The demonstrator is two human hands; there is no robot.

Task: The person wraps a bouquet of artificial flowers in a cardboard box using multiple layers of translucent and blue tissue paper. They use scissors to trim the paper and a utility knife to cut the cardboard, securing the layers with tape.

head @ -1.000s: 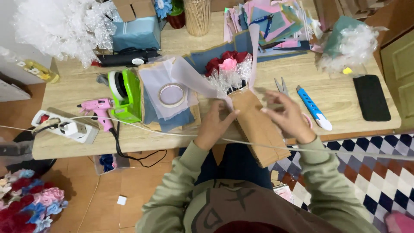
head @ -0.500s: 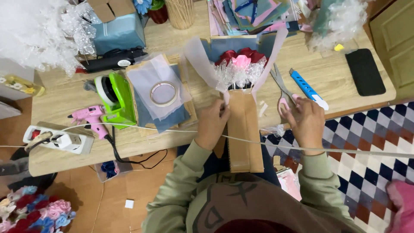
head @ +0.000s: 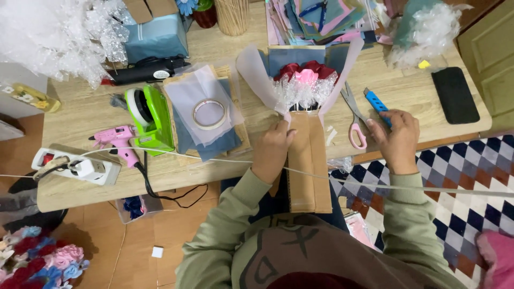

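1. left hand [head: 274, 147] is bent over the top of the cardboard strip [head: 308, 160], fingers curled, pinching it just under the bouquet [head: 304, 80].
2. right hand [head: 397, 135] lies palm down at the table [head: 96, 115] edge, fingers closed on the blue box cutter [head: 377, 103], just right of the pink-handled scissors [head: 353, 120].
3. the bouquet's long axis runs away from the person, blooms pointing to the far side; the strip hangs over the near edge onto the lap.
4. bare wood shows right of the cutter, up to the black phone [head: 455, 95]; left is a roll of tape [head: 210, 113] on paper sheets.
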